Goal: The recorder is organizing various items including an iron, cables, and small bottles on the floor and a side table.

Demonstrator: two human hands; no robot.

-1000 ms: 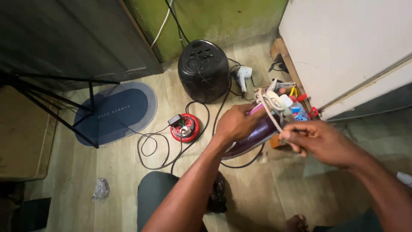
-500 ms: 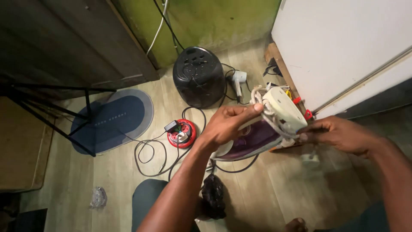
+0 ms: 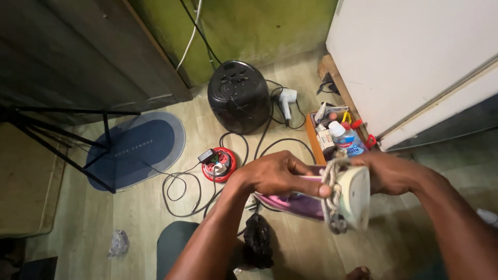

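I hold a purple and white clothes iron (image 3: 311, 199) in front of me, above the wooden floor. My left hand (image 3: 277, 173) grips its body from the left, thumb across the top. My right hand (image 3: 391, 171) holds the pale rear end (image 3: 355, 194) of the iron. A whitish braided cord (image 3: 332, 189) is wound around that end, and its plug (image 3: 338, 224) hangs below. The iron lies on its side, rear end toward me.
A black round appliance (image 3: 239, 96) stands by the green wall, a white hair dryer (image 3: 285, 101) beside it. A red cable reel (image 3: 219, 163) with black cables lies on the floor. A small wooden tray (image 3: 311, 137) holds bottles near a white cabinet (image 3: 415, 62). A blue mat (image 3: 137, 148) and a black tripod (image 3: 67, 129) are at the left.
The iron has come down and nearer to me, and turned so its cord-wrapped rear end faces me. My right hand moved from the loose cord onto that end.
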